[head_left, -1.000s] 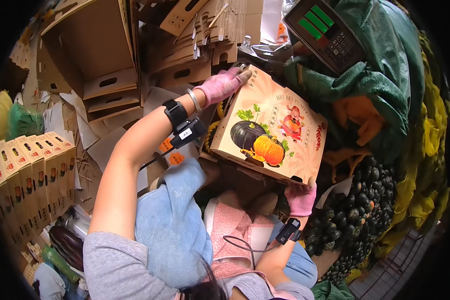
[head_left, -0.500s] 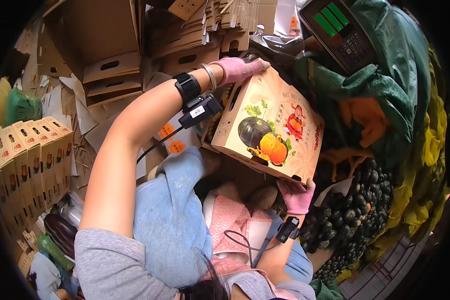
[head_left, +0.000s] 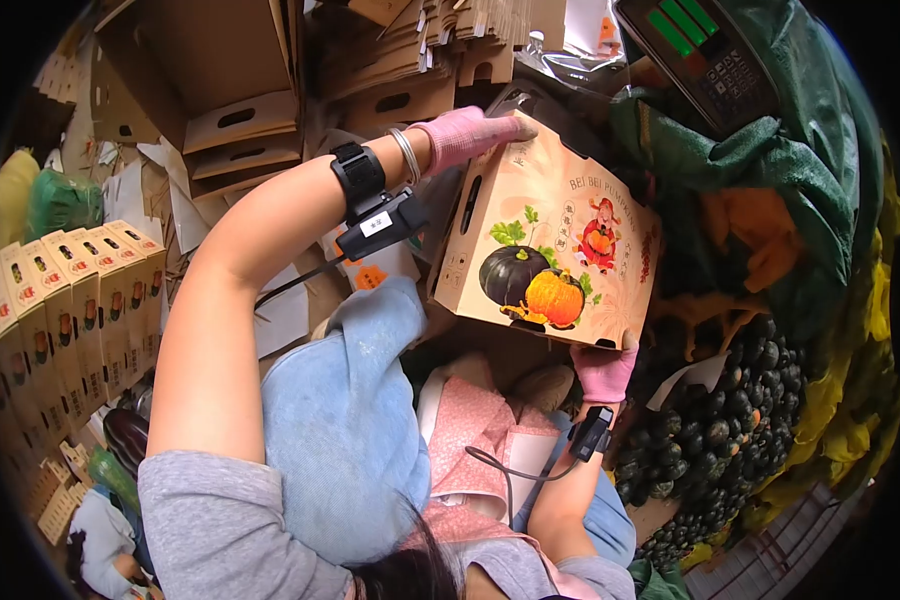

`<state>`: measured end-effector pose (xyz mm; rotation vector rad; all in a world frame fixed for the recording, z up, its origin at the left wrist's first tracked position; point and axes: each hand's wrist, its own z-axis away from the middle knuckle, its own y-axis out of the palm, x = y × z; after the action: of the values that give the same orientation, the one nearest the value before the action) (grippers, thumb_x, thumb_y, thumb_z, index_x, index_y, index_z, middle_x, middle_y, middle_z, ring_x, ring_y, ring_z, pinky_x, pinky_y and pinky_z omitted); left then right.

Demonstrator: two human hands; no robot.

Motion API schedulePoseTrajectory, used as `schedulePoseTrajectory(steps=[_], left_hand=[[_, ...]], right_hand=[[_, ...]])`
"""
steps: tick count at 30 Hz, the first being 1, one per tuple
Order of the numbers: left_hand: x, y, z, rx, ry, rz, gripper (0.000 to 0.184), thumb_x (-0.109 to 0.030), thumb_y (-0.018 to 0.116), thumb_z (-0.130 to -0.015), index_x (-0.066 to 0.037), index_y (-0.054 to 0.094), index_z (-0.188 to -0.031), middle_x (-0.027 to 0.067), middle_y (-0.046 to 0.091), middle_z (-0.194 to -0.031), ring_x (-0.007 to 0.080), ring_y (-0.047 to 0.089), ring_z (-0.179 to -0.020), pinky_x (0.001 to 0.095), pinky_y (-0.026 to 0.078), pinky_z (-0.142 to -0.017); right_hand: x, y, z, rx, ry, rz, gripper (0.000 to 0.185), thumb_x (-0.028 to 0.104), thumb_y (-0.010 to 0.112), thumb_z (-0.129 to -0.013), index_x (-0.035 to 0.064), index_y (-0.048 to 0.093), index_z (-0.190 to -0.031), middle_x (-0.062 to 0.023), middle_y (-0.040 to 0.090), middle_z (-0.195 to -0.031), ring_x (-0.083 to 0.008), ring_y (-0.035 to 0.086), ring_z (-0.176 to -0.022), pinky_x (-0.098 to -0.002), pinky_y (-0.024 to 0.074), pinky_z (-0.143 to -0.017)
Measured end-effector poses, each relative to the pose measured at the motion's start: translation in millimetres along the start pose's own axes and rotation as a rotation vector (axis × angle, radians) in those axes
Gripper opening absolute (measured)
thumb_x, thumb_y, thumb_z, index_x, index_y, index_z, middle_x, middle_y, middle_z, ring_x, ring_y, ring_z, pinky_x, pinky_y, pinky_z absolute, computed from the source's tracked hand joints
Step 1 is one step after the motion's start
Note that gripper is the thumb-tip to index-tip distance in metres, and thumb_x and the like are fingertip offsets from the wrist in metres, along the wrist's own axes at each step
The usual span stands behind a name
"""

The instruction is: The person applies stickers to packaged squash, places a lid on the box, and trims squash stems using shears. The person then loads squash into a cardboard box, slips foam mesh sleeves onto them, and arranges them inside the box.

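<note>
- Tan printed rectangular cardboard box [head_left: 550, 235] is tilted, right of frame centre
- Pink-gloved left hand [head_left: 470, 137], partly closed, holds its upper-left corner
- Pink-gloved right hand [head_left: 604, 372], half curled, grips its lower-right corner

Seeing grey, lined floor [head_left: 795, 540] at near right, with dark green pumpkins [head_left: 715, 430] heaped just beside it and yellow netting [head_left: 842, 460] spread along the right. Also seeing loose paper sheets [head_left: 182, 205] strewn at left, plus a row of printed boxes [head_left: 88, 320] standing upright. Can't confirm floor contact under boxes or pumpkins.
</note>
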<state>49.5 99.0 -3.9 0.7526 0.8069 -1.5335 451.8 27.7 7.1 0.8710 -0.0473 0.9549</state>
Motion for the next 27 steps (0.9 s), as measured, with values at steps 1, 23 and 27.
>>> schedulePoseTrajectory(steps=[1,23,27], left_hand=[[7,7,3,-0.034,0.002,0.112,0.068,-0.064,0.060,-0.074,0.001,0.067,-0.089,0.0096,0.063,-0.083,0.0179,0.057,-0.078,0.0316,0.045,-0.076],[38,49,131,0.399,-0.404,0.391,0.036,-0.045,0.061,-0.085,-0.011,0.055,-0.077,-0.0039,0.039,-0.059,0.0066,0.037,-0.048,0.0232,0.032,-0.044],[33,49,142,0.252,-0.261,0.503,0.037,-0.040,0.065,-0.084,-0.004,0.061,-0.091,0.0001,0.048,-0.070,0.0098,0.049,-0.055,0.0244,0.040,-0.048]], right_hand=[[0,2,-1,-0.018,-0.011,0.021,0.061,0.035,0.066,-0.079,0.0114,0.046,-0.131,-0.0054,0.052,-0.131,-0.0235,0.049,-0.120,-0.0443,0.0444,-0.092],[-1,-36,-16,0.007,-0.031,-0.062,0.053,0.038,0.063,-0.086,0.0060,0.051,-0.126,-0.0076,0.059,-0.123,-0.0221,0.056,-0.108,-0.0368,0.0474,-0.086],[-6,-25,-3,-0.071,-0.140,0.007,0.063,0.035,0.061,-0.088,0.0046,0.039,-0.138,-0.0150,0.047,-0.135,-0.0270,0.045,-0.123,-0.0427,0.0375,-0.104]])
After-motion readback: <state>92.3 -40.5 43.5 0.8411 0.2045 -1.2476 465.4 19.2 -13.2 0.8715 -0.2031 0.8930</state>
